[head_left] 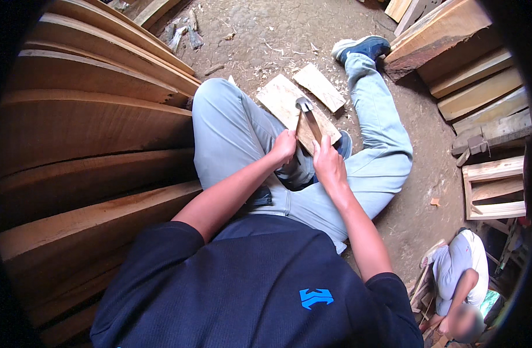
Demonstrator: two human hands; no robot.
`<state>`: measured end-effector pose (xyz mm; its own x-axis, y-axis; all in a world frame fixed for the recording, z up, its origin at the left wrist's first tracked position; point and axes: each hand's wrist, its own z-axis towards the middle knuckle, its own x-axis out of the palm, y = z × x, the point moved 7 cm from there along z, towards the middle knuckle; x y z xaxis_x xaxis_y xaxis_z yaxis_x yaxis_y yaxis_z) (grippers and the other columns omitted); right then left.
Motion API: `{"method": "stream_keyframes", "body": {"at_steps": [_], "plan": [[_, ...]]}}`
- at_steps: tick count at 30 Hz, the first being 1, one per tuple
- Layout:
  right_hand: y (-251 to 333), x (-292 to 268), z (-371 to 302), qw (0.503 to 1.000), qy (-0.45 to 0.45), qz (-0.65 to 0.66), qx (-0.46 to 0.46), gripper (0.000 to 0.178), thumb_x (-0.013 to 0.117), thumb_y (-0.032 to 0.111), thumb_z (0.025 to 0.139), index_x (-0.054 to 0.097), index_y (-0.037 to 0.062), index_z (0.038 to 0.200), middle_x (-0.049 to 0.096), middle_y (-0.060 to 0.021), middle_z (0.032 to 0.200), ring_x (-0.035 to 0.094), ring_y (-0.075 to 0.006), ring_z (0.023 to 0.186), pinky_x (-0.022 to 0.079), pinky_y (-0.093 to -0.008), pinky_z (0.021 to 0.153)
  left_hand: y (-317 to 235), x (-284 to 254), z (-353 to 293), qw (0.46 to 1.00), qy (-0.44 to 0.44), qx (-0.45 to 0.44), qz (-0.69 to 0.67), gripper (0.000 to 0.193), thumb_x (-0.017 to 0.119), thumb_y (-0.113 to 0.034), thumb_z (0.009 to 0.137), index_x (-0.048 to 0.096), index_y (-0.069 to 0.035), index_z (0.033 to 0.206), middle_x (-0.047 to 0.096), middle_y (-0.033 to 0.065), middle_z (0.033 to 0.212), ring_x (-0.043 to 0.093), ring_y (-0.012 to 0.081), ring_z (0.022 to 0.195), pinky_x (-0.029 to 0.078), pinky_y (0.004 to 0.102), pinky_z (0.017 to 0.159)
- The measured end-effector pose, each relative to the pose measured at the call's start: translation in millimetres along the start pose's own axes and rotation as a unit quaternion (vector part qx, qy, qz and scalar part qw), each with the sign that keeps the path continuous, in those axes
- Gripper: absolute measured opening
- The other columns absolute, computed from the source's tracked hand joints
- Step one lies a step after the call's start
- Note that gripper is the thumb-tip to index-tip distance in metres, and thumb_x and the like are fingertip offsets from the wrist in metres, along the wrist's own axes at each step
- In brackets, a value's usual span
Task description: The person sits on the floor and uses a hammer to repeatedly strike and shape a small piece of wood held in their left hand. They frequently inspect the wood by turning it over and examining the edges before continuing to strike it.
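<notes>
My right hand [330, 165] is closed around the handle of a hammer [312, 123]. Its shiny metal head points away from me, over a pale wooden board [277, 97] lying on the ground between my legs. Left of the handle, my left hand [285, 146] is closed on a slim, stick-like tool [298, 123]. The tool's upper end reaches close to the hammer head; whether they touch cannot be made out. Its lower end is mostly hidden by my hand and leg. A smaller wooden block [320, 87] lies beside the board's far right edge.
Large planks [98, 124] stand stacked along my left. Thick timber [440, 37] and more boards line the right, near a wooden frame [495, 188]. Another person [460, 272] bends over at the lower right. Shavings are scattered over the dirt floor [248, 35].
</notes>
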<state>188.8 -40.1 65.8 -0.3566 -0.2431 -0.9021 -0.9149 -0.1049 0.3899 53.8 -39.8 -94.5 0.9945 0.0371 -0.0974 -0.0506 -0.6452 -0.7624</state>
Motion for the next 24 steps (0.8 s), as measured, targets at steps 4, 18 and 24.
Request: {"method": "stream_keyframes", "body": {"at_steps": [4,18,24], "plan": [[8,-17,4,0.998,-0.026,0.059,0.001,0.026,0.051,0.029,0.103,0.043,0.004,0.108,0.067,-0.0318,0.082,0.065,-0.052,0.076,0.051,-0.062,0.063,2,-2,-3,0.999,0.024,-0.014,-0.014,0.044,0.034,-0.034,0.105,0.054,-0.003,0.08,0.051,0.0109,0.052,0.053,0.0257,0.039,0.043,0.0419,0.039],[-25,-6,27,0.999,-0.029,-0.037,-0.006,0.045,0.061,0.021,0.096,0.045,0.0043,0.134,0.061,-0.0218,0.112,0.065,-0.0391,0.103,0.054,-0.0492,0.084,-68,-26,-48,0.957,0.13,-0.017,-0.258,0.037,0.038,-0.049,0.097,0.048,-0.015,0.086,0.033,-0.0052,0.057,0.031,0.0089,0.043,0.026,0.0284,0.038],[-33,24,32,0.992,-0.084,-0.054,-0.079,0.044,0.065,0.018,0.093,0.049,0.0035,0.131,0.057,-0.0195,0.113,0.058,-0.0367,0.109,0.052,-0.0469,0.089,-95,-39,-66,0.931,0.272,0.004,-0.243,0.042,0.037,-0.053,0.096,0.042,-0.016,0.078,0.033,-0.003,0.054,0.033,0.0116,0.042,0.025,0.0281,0.035]]}}
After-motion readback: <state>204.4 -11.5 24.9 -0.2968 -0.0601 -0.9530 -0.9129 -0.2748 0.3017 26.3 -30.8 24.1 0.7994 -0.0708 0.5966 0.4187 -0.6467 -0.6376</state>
